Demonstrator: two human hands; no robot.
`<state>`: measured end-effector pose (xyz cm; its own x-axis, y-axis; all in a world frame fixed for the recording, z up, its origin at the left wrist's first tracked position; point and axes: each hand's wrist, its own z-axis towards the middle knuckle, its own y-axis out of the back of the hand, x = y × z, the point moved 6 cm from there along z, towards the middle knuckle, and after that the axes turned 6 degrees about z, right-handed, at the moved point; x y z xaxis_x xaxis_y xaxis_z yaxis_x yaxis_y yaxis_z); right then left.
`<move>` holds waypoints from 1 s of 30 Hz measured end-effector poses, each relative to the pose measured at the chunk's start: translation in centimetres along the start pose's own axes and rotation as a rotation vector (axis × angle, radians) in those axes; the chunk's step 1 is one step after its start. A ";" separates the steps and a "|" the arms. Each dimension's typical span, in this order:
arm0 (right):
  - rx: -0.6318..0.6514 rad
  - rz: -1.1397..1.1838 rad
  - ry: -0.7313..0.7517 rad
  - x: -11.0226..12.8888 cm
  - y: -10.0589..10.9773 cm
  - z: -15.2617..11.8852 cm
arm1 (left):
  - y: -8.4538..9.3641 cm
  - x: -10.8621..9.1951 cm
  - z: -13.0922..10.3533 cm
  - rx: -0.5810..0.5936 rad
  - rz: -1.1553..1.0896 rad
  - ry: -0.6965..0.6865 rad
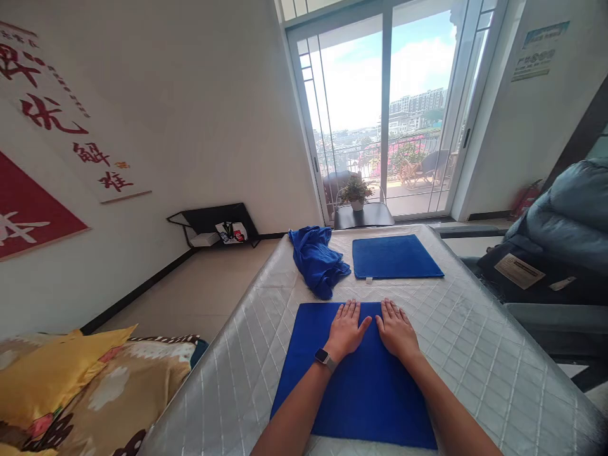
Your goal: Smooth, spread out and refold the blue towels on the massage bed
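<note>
A blue cloth (375, 399) lies spread flat, right in front of me. My left hand (348, 329), with a watch (325, 358) on its wrist, rests palm down near the cloth's far edge, fingers stretched out. Beside it, my right hand (397, 328) presses flat on the same cloth, its fingers pointing away from me and its thumb close to the left thumb. Beyond the hands, a second blue cloth (396, 258) lies flat as a neat rectangle with a small white tag. A crumpled blue cloth (319, 261) sits in a heap to its left.
All the cloths lie on a quilted silver-white surface (479, 354). Patterned pillows (118, 386) are at the lower left. A grey-blue armchair (565, 221) stands to the right. A potted plant (356, 192) on a dark chair (365, 216) stands before the glass door.
</note>
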<state>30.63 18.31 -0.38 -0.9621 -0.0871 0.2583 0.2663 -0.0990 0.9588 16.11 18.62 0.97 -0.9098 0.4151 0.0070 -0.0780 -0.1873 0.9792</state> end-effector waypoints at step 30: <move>0.043 -0.155 0.058 -1.2 -0.6 0.5 | 0.7 13.4 -5.6 -0.059 -0.151 0.318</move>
<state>31.63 18.94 -1.18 -0.9862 -0.1317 0.1005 0.1108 -0.0736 0.9911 1.61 19.10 0.62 -0.9668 0.1457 -0.2098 -0.2364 -0.2001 0.9508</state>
